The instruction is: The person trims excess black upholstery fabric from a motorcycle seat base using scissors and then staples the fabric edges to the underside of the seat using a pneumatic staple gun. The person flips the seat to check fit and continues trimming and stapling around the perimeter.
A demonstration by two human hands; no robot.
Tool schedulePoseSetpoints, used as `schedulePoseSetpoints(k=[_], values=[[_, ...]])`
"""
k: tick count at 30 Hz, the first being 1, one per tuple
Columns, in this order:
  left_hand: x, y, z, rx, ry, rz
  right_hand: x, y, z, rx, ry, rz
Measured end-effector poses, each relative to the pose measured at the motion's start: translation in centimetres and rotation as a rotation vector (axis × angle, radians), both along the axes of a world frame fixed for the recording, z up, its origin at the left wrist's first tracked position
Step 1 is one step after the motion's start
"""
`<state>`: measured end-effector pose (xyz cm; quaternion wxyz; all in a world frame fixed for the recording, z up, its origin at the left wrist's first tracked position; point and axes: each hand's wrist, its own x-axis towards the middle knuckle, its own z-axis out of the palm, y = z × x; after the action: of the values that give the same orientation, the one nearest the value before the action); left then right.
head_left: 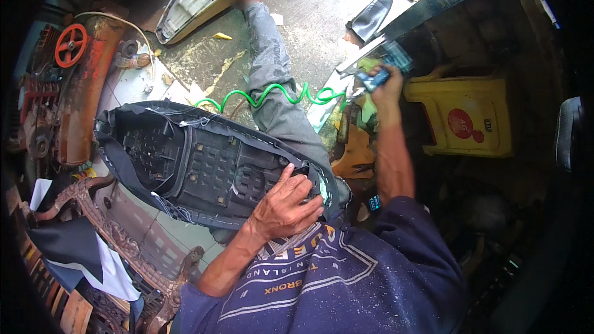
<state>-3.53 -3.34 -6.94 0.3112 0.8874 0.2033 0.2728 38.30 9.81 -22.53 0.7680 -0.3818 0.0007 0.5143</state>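
Upholstered seat (213,151): one, long, black, lying underside up across the person's lap, its right end close against the shirt front; ribbed plastic base exposed, black cover (124,195) lapped over the rim, small pale marks along the edge, loose pale threads at the near and far sides.

Left hand (288,204): on the seat's right end, back of the hand upward; fingers bent and slightly parted, tips down on the seat by its edge. Whether they pinch the cover or only press on it cannot be told.

Right hand (388,89): raised to the right of the seat, well apart from it; fingers curled around the grip of a handheld tool. Exact finger placement blurred.

Handheld tool (397,60): blue, blurred, in the right hand, clear of the seat.

Coiled hose (272,89): bright green, running in loops from just beyond the seat's far edge toward the tool, over the grey trouser leg (272,52), which stretches out beyond the seat.

Curved pale shell (201,0): beyond the seat, on the floor, near the foot.

Black piece of material (373,15): on the floor, beyond the seat and to its right.

Rusty cylinder (99,86): left of the seat, with a red handwheel (70,45) beside it.

Carved wooden frame (93,201): nearer than the seat, to its left; black and white cloth (111,269) draped by it.

Yellow plastic item (408,102): well to the right of the seat, with a red emblem.
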Motion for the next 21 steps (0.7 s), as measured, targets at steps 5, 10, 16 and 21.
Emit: schedulePoseSetpoints(k=[5,10,16,21], values=[[-0.3,-0.1,-0.2,0.022,-0.053,-0.003,0.8,-5.9,21.1,-0.023,-0.738,0.445],[-0.9,-0.4,0.0,0.054,-0.084,-0.015,-7.7,-11.4,29.1,-0.218,-1.317,1.211],[0.0,-0.5,-1.3,0.080,-0.057,0.032,-12.2,-13.0,26.1,-0.263,-1.778,1.616],[0.0,-0.5,-1.5,0.084,-0.049,0.028,-12.9,-14.3,25.0,-0.246,-1.816,1.622]])
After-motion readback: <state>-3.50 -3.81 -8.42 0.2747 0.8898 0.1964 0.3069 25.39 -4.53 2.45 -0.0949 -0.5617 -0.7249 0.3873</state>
